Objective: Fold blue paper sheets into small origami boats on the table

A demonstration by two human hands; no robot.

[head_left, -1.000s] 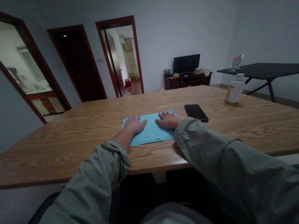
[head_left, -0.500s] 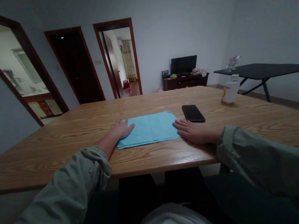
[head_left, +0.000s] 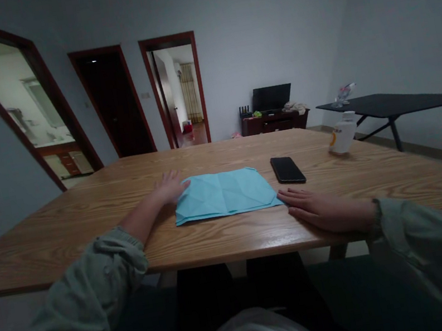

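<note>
Sheet: A blue sheet (head_left: pixel 223 194) lies flat and opened out before you, centred near the table's front edge, its surface crossed by creases.

Handling: It looks thin, light and soft, though paper or cloth you cannot tell from here. It would likely slide at a light touch; the corners and edges, which lie flat on the wood, look like the best places to pinch it.

Left hand: Your left hand (head_left: pixel 170 188) lies open on the wood, fingers spread, at the sheet's far left corner, gripping nothing.

Right hand: Your right hand (head_left: pixel 322 211) lies open and flat, its fingertips just beside the near right corner, holding nothing.

Surface: Your wooden table (head_left: pixel 89 238) has a glossy grain. A black phone (head_left: pixel 287 170) lies just beyond the sheet's right side, and a white bottle (head_left: pixel 340 134) stands further right.

Room: A black table (head_left: pixel 398 110) stands to your right. A television (head_left: pixel 271 97) sits on a dark cabinet (head_left: pixel 271 123) against the far wall, beside an open doorway (head_left: pixel 174 94).
</note>
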